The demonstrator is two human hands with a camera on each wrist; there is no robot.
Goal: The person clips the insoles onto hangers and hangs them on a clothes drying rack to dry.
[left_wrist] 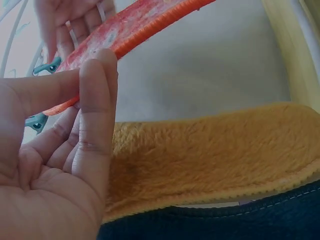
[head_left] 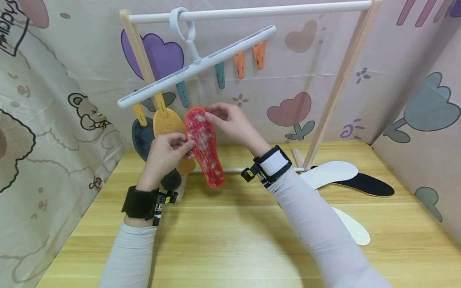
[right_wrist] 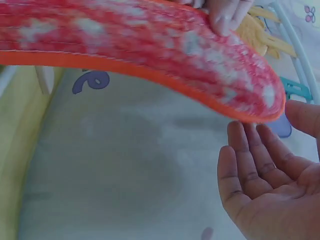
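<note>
I pinch the red insole (head_left: 203,145) by its left edge with my left hand (head_left: 163,156), my right hand (head_left: 230,122) pinching its far tip just under the teal clip (head_left: 183,94) of the hanger (head_left: 196,66). I should keep the tip level (the yellow insole (head_left: 167,124) hangs close on the left) so the clip bites squarely.

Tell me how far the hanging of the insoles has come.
Two look done: the dark insole and the yellow insole hang from yellow clips. In hand: left hand and right hand hold the red insole below the teal clip. Left: the insoles on the table.
</note>
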